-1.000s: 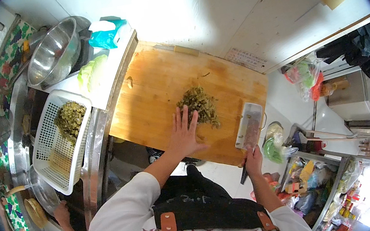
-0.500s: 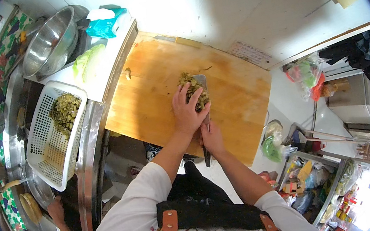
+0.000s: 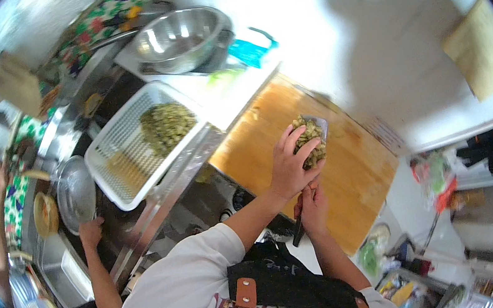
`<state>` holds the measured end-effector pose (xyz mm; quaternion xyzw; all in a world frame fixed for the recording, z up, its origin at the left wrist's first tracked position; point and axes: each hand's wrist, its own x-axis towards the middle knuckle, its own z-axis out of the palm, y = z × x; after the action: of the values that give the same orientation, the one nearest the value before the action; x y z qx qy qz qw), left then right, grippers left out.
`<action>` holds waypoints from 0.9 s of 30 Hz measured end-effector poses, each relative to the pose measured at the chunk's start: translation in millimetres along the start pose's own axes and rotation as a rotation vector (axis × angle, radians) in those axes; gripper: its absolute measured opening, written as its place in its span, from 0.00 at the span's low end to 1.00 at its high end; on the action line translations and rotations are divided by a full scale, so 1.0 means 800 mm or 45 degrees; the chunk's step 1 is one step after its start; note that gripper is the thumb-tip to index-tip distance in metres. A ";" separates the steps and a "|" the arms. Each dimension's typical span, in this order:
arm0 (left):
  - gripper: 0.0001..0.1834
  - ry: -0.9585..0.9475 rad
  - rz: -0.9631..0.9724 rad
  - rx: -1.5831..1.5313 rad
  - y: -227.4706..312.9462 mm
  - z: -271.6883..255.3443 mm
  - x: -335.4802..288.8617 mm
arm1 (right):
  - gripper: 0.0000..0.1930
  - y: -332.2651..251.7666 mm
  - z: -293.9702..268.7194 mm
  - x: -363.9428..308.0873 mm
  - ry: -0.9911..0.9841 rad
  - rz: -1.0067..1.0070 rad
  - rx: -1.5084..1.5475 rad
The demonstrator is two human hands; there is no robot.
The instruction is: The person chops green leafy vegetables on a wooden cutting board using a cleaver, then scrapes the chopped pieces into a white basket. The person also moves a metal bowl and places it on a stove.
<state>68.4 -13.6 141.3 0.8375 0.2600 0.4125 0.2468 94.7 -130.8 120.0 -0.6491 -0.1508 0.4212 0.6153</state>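
Observation:
My right hand (image 3: pixel 313 207) is closed round the dark handle of a cleaver (image 3: pixel 323 123), its blade flat under a heap of chopped green vegetables (image 3: pixel 309 137), which look like pickled greens. Over that heap my left hand (image 3: pixel 291 169) is curved, fingers slightly spread, pressing it onto the blade. Both hands are above the wooden cutting board (image 3: pixel 359 192). To the left, a white perforated basket (image 3: pixel 130 203) holds a larger pile of similar chopped greens (image 3: pixel 168 127).
Behind the basket are a steel bowl (image 3: pixel 180 40), a pale green cabbage piece (image 3: pixel 225 79) and a blue tissue pack (image 3: pixel 254 51). At left, a co-worker's hand (image 3: pixel 91 232) grips a round metal pan (image 3: pixel 75 194). Bags (image 3: pixel 373 249) lie right of the board.
The heap on the cleaver has come up off the board in my hands. My view has turned left, showing more of the basket and the co-worker.

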 end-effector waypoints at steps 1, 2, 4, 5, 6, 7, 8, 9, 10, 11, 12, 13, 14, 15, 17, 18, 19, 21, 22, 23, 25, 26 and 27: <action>0.25 0.093 0.001 0.052 -0.010 -0.022 0.009 | 0.08 -0.015 0.017 0.000 -0.036 -0.002 -0.031; 0.25 0.179 0.002 0.099 -0.022 -0.045 0.017 | 0.09 -0.030 0.038 -0.001 -0.114 -0.005 -0.080; 0.24 0.323 -0.043 0.127 -0.053 -0.096 0.026 | 0.09 -0.056 0.093 0.004 -0.260 -0.011 -0.175; 0.26 0.263 -0.149 0.199 -0.060 -0.124 0.032 | 0.10 -0.061 0.116 0.011 -0.337 -0.043 -0.162; 0.27 0.281 -0.204 0.212 -0.072 -0.150 0.038 | 0.10 -0.063 0.140 0.020 -0.414 -0.075 -0.148; 0.29 0.298 -0.255 0.222 -0.084 -0.175 0.044 | 0.11 -0.068 0.164 0.027 -0.488 -0.110 -0.133; 0.30 0.274 -0.338 0.315 -0.097 -0.198 0.045 | 0.11 -0.076 0.189 0.036 -0.575 -0.042 -0.082; 0.32 0.248 -0.419 0.405 -0.110 -0.219 0.047 | 0.11 -0.085 0.215 0.047 -0.658 0.025 -0.031; 0.34 0.237 -0.504 0.384 -0.129 -0.235 0.048 | 0.11 -0.084 0.241 0.062 -0.705 0.144 -0.038; 0.37 0.223 -0.574 0.442 -0.148 -0.250 0.044 | 0.12 -0.106 0.268 0.060 -0.768 0.212 -0.045; 0.37 0.207 -0.603 0.521 -0.168 -0.262 0.045 | 0.12 -0.108 0.292 0.074 -0.777 0.290 -0.039; 0.37 0.179 -0.623 0.587 -0.185 -0.268 0.050 | 0.12 -0.107 0.308 0.090 -0.767 0.365 -0.030; 0.37 0.144 -0.705 0.574 -0.204 -0.273 0.052 | 0.12 -0.105 0.322 0.104 -0.812 0.425 -0.045; 0.37 0.106 -0.780 0.558 -0.225 -0.277 0.055 | 0.12 -0.103 0.329 0.115 -0.850 0.482 -0.056; 0.35 0.045 -0.827 0.642 -0.277 -0.283 0.054 | 0.14 -0.098 0.331 0.122 -0.924 0.484 -0.159; 0.33 0.061 -0.798 0.660 -0.302 -0.285 0.050 | 0.14 -0.091 0.319 0.121 -1.005 0.425 -0.251; 0.30 0.075 -0.765 0.669 -0.324 -0.284 0.051 | 0.14 -0.084 0.300 0.120 -1.075 0.363 -0.346; 0.24 -0.056 -0.767 0.665 -0.362 -0.293 0.051 | 0.13 -0.104 0.246 0.086 -1.071 0.414 -0.291; 0.15 -0.038 -0.730 0.671 -0.357 -0.288 0.067 | 0.12 -0.099 0.203 0.078 -0.956 0.492 -0.247; 0.12 -0.066 -0.633 0.672 -0.372 -0.297 0.073 | 0.12 -0.106 0.170 0.060 -0.882 0.505 -0.212; 0.12 0.016 -0.763 0.486 -0.381 -0.315 0.082 | 0.12 -0.092 0.089 0.033 -0.633 0.505 -0.157; 0.12 -0.031 -0.654 0.813 -0.380 -0.319 0.091 | 0.13 -0.069 0.041 0.034 -0.435 0.473 -0.129; 0.12 -0.047 -0.314 0.935 -0.368 -0.326 0.099 | 0.13 -0.049 -0.008 0.045 -0.312 0.409 -0.255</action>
<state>-172.1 307.3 141.4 0.8398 0.4847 0.2440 -0.0172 133.2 -101.5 142.5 -0.6666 -0.1602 0.5722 0.4500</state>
